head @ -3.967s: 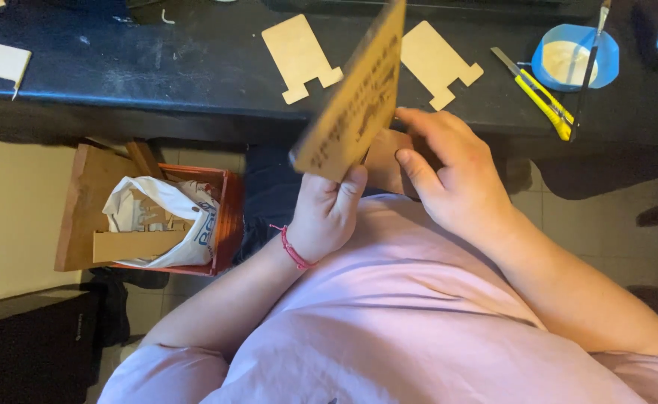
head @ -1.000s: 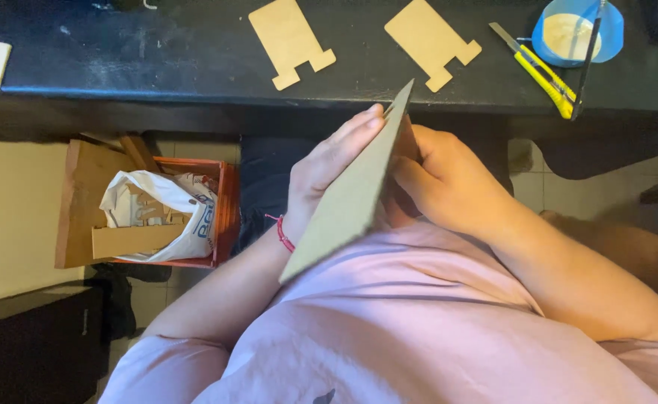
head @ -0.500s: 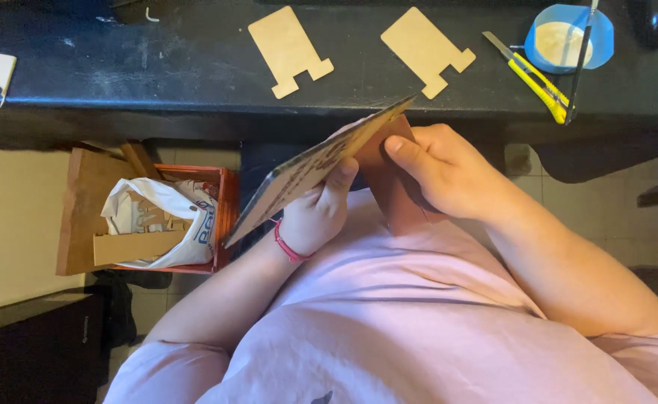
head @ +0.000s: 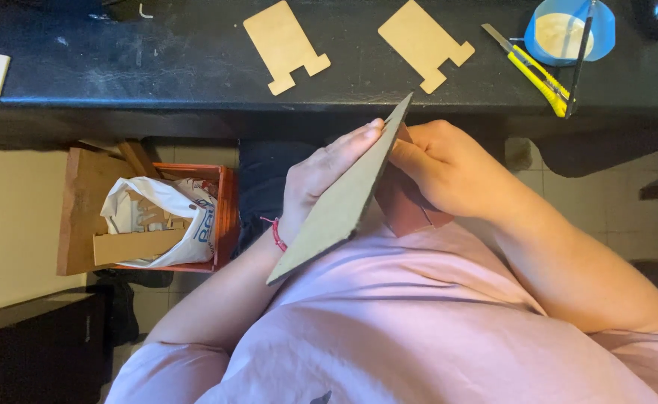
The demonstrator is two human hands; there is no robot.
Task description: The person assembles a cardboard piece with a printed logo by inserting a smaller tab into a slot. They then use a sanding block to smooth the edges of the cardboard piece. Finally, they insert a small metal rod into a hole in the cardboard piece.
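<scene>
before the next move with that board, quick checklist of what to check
1. Left hand flat against the thin board: ok.
2. Right hand at the board's other face: ok.
3. Reddish sheet under the right hand lying flat on the board: cannot tell.
4. Yellow utility knife apart from both hands: ok.
5. Knife blade retracted: cannot tell.
6. Two wooden cut-outs lying flat on the dark table: ok.

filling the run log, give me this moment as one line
left hand: holds board tilted | right hand: behind board, on brown sheet | table: two cutouts, knife
</scene>
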